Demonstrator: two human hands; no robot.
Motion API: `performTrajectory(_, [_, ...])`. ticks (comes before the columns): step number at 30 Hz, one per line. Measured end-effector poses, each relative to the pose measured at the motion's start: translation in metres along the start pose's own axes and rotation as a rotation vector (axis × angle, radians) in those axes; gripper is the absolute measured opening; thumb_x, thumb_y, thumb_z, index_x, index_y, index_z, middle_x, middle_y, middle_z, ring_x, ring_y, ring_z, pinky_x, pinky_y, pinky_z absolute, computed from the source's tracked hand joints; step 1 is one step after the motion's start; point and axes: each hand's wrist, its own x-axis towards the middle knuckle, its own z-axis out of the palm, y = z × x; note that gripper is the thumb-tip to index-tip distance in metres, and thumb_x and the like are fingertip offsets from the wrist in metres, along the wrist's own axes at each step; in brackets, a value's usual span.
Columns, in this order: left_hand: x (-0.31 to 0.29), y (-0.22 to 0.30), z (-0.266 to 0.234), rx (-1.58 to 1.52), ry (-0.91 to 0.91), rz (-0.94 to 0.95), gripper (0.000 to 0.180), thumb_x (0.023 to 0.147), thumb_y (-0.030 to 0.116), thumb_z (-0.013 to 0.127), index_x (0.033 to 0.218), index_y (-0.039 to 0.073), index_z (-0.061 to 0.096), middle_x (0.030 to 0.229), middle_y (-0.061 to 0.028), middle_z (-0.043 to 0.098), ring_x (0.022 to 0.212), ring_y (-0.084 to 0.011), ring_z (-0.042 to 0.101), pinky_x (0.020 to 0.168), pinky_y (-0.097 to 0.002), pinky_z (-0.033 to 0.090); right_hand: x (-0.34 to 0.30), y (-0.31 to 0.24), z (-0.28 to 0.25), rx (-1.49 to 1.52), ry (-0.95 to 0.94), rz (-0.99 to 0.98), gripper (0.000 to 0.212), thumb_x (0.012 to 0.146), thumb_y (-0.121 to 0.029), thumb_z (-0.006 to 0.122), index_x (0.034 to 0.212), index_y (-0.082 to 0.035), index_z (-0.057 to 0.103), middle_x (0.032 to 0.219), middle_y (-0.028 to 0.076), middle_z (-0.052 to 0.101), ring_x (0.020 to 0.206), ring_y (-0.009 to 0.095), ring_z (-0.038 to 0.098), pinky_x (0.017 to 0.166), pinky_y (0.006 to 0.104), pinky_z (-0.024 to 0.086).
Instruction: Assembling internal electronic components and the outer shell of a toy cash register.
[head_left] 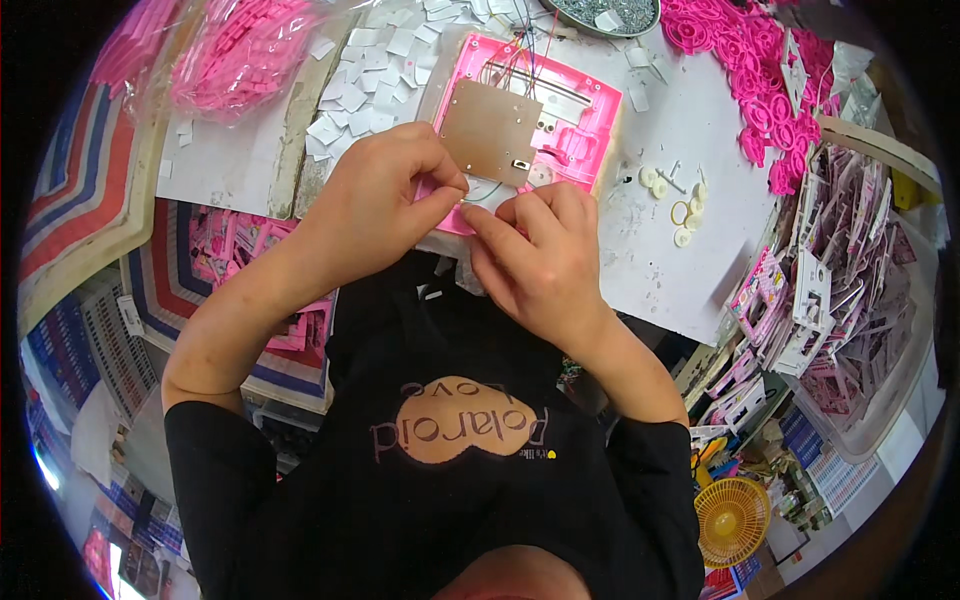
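Note:
A pink plastic housing (606,95) lies on the work table in front of me, with a brown circuit board (487,130) over its left part. Thin coloured wires (512,65) rise from the board's far end. At the housing's near edge, my left hand (385,200) pinches thumb and forefinger together at the end of a thin wire (488,192). My right hand (545,255) is closed at the same near edge, its forefinger close to the left fingertips and its other fingers curled over the housing. What lies beneath the right fingers is hidden.
Small white squares (375,75) cover the table's far left, near a bag of pink parts (240,60). A metal bowl of screws (610,15) stands beyond the housing. Pink rings (765,110), white discs (683,237) and a tub of printed panels (880,400) are at right.

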Motion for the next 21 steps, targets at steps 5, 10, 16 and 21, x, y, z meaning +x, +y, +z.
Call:
performTrajectory(5, [0.0, 0.002, 0.001, 0.103, 0.024, 0.039, 0.002, 0.087, 0.001, 0.068, 0.087, -0.001, 0.067, 0.083, -0.0057, 0.057, 0.066, -0.0117, 0.056, 0.058, -0.0269, 0.043, 0.005, -0.003, 0.001, -0.038, -0.034, 0.004, 0.031, 0.074, -0.016, 0.077, 0.103, -0.009, 0.072, 0.086, 0.003, 0.055, 0.086, 0.024, 0.053, 0.081, 0.0421, 0.04])
performTrajectory(10, [-0.001, 0.0, -0.006, 0.058, 0.226, 0.029, 0.009, 0.085, 0.001, 0.07, 0.094, 0.001, 0.067, 0.088, -0.0027, 0.059, 0.072, -0.0107, 0.055, 0.059, -0.0256, 0.042, 0.007, -0.007, 0.0, -0.095, -0.078, 0.006, 0.032, 0.076, -0.019, 0.077, 0.106, -0.008, 0.071, 0.087, 0.003, 0.055, 0.089, 0.025, 0.054, 0.083, 0.0427, 0.04])
performTrajectory(16, [-0.033, -0.005, -0.019, 0.383, 0.55, 0.076, 0.019, 0.082, 0.003, 0.075, 0.1, 0.005, 0.068, 0.112, -0.0054, 0.058, 0.075, -0.0101, 0.053, 0.061, -0.0236, 0.04, 0.002, 0.004, -0.002, 0.013, -0.046, -0.003, 0.032, 0.08, -0.019, 0.075, 0.11, -0.008, 0.07, 0.088, 0.004, 0.056, 0.088, 0.025, 0.054, 0.08, 0.04, 0.041])
performTrajectory(21, [-0.063, -0.019, 0.031, 0.306, 0.276, 0.019, 0.013, 0.084, 0.002, 0.073, 0.094, 0.004, 0.065, 0.099, -0.008, 0.06, 0.075, -0.013, 0.053, 0.063, -0.0262, 0.042, 0.01, 0.004, -0.001, -0.02, -0.074, 0.001, 0.032, 0.081, -0.019, 0.075, 0.111, -0.007, 0.07, 0.089, 0.004, 0.055, 0.086, 0.024, 0.053, 0.076, 0.0392, 0.04])
